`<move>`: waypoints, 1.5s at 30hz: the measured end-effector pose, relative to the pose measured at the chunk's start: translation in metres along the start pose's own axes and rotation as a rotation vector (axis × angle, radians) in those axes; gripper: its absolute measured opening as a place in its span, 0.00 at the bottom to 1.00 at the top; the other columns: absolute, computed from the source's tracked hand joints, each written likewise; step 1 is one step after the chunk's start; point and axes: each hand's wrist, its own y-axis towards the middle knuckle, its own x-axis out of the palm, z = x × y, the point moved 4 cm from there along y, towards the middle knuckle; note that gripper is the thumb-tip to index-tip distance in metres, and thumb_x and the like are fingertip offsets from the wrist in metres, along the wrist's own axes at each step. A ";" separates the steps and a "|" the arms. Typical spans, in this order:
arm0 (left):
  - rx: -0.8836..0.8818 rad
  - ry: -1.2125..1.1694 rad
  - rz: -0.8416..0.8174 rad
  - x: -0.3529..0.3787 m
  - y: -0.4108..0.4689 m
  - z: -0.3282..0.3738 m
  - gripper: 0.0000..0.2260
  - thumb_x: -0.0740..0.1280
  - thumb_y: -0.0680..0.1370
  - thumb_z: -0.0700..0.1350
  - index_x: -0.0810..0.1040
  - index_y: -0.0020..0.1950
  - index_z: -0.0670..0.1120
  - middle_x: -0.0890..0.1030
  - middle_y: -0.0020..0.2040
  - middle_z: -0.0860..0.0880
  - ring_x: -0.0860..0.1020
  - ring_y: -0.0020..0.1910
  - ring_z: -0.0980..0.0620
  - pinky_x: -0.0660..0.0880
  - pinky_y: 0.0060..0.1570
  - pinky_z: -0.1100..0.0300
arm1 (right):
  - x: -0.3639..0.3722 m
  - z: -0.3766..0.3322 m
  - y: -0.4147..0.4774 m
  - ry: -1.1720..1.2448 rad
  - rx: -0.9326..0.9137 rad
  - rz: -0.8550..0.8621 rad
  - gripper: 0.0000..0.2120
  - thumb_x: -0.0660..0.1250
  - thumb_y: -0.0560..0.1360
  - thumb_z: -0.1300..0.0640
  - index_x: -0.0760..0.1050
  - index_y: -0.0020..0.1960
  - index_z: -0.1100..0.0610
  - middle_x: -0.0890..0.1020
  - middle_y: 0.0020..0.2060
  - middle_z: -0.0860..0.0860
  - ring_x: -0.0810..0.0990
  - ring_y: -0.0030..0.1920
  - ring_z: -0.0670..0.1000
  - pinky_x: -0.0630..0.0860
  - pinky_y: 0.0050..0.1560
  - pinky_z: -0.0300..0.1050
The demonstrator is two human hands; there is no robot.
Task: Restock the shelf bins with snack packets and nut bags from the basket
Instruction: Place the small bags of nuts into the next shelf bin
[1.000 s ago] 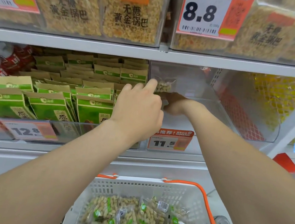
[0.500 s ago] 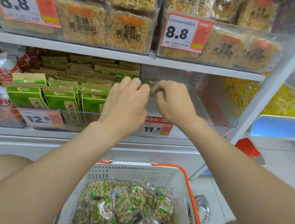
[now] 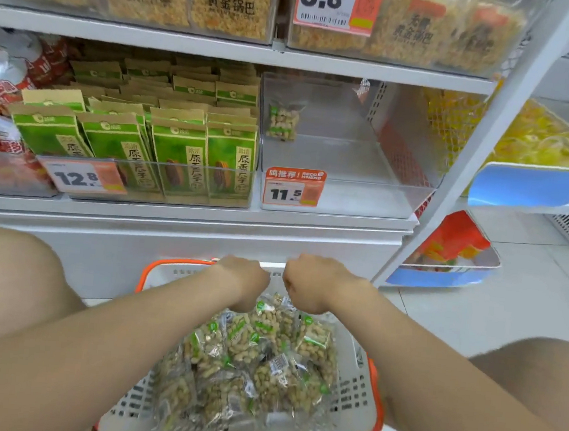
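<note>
Our left hand [image 3: 243, 282] and right hand [image 3: 312, 286] reach down to peanut bags [image 3: 263, 361] in the basket [image 3: 352, 389]. We cannot tell how their fingers lie.

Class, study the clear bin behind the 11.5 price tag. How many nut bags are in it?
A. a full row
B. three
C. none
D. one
D: a single nut bag stands near the back left of the clear bin behind the 11.5 price tag; no other bag shows in it.
</note>
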 end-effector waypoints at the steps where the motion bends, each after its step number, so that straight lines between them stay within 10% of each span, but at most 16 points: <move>1: 0.031 -0.006 -0.044 0.011 0.010 0.004 0.14 0.62 0.83 0.42 0.74 0.68 0.47 0.78 0.59 0.46 0.80 0.54 0.43 0.76 0.47 0.49 | 0.007 0.001 0.002 -0.017 0.009 -0.025 0.04 0.61 0.79 0.61 0.69 0.45 0.55 0.73 0.43 0.53 0.75 0.40 0.58 0.70 0.40 0.48; 10: 0.137 -0.046 -0.037 0.064 0.086 0.037 0.42 0.67 0.77 0.30 0.51 0.85 0.48 0.61 0.81 0.44 0.70 0.72 0.39 0.73 0.61 0.46 | 0.030 0.026 0.032 0.052 0.048 -0.125 0.12 0.62 0.80 0.59 0.68 0.38 0.54 0.73 0.45 0.53 0.78 0.45 0.58 0.70 0.38 0.47; 14: 0.121 -0.055 -0.068 0.078 0.102 0.042 0.37 0.67 0.77 0.31 0.58 0.83 0.45 0.64 0.79 0.42 0.65 0.76 0.37 0.62 0.76 0.41 | 0.032 0.038 0.046 0.112 0.067 -0.125 0.14 0.61 0.78 0.64 0.64 0.36 0.54 0.70 0.39 0.52 0.70 0.35 0.53 0.66 0.33 0.46; 20: 0.102 -0.163 0.014 0.082 0.098 0.034 0.17 0.69 0.80 0.36 0.73 0.68 0.44 0.73 0.61 0.44 0.75 0.52 0.44 0.75 0.51 0.51 | 0.030 0.038 0.053 0.167 0.118 -0.148 0.10 0.60 0.76 0.65 0.68 0.39 0.54 0.74 0.41 0.52 0.77 0.41 0.58 0.75 0.42 0.50; 25: 0.073 -0.334 0.032 0.069 0.088 0.018 0.09 0.69 0.82 0.42 0.75 0.61 0.48 0.79 0.56 0.49 0.78 0.53 0.47 0.78 0.53 0.51 | 0.018 0.031 0.043 0.180 0.107 -0.166 0.16 0.61 0.78 0.64 0.77 0.64 0.57 0.78 0.60 0.55 0.81 0.57 0.60 0.81 0.58 0.58; 31: 0.090 -0.819 0.185 -0.006 0.049 -0.010 0.10 0.69 0.83 0.51 0.80 0.63 0.52 0.84 0.52 0.49 0.81 0.52 0.47 0.77 0.53 0.54 | -0.017 0.037 0.024 0.227 0.138 -0.104 0.21 0.65 0.79 0.59 0.71 0.72 0.57 0.75 0.67 0.57 0.76 0.65 0.60 0.78 0.63 0.58; 38: 0.092 -1.342 0.195 -0.074 -0.011 -0.016 0.11 0.60 0.87 0.47 0.80 0.62 0.48 0.83 0.47 0.44 0.81 0.42 0.48 0.83 0.48 0.48 | -0.062 0.046 -0.013 0.764 0.182 0.012 0.23 0.69 0.77 0.55 0.65 0.69 0.48 0.82 0.51 0.58 0.82 0.43 0.56 0.80 0.43 0.50; 45: -0.043 -1.537 0.472 -0.103 -0.049 -0.027 0.11 0.69 0.83 0.47 0.87 0.48 0.43 0.87 0.46 0.40 0.86 0.42 0.46 0.86 0.42 0.44 | -0.073 0.050 -0.025 1.135 0.154 0.186 0.20 0.74 0.78 0.60 0.69 0.64 0.55 0.84 0.54 0.57 0.86 0.52 0.55 0.85 0.55 0.55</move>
